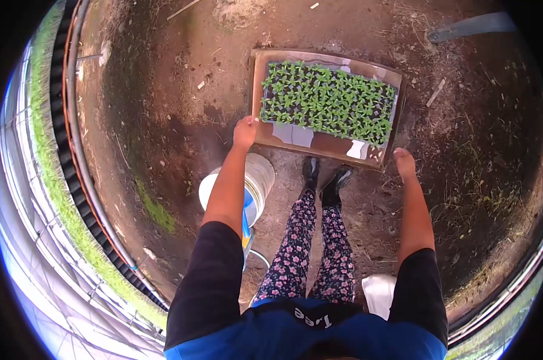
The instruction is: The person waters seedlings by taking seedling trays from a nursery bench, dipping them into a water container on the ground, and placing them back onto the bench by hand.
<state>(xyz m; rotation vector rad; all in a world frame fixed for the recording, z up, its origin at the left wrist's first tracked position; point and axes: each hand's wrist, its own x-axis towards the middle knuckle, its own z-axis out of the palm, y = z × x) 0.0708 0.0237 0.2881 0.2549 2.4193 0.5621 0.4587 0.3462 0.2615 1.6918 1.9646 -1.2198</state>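
Observation:
A shallow rectangular brown tub [276, 137] with shiny, wet-looking patches inside is in front of me, just past my boots. In it sits a seedling tray [328, 99] full of small green plants. My left hand [245, 132] is closed on the tub's left rim, near its front corner. On the other side, my right hand [404, 162] is curled at the tub's right edge, thumb towards the rim. The fingers of that hand are mostly hidden, so its exact contact is hard to see.
A white bucket [260, 174] stands left of my legs, with a blue object [247, 210] partly behind my left arm. A white sack-like thing [379, 294] lies near my right side. A grey pipe-like piece [472, 27] is at the upper right. Bare soil surrounds my boots [336, 183].

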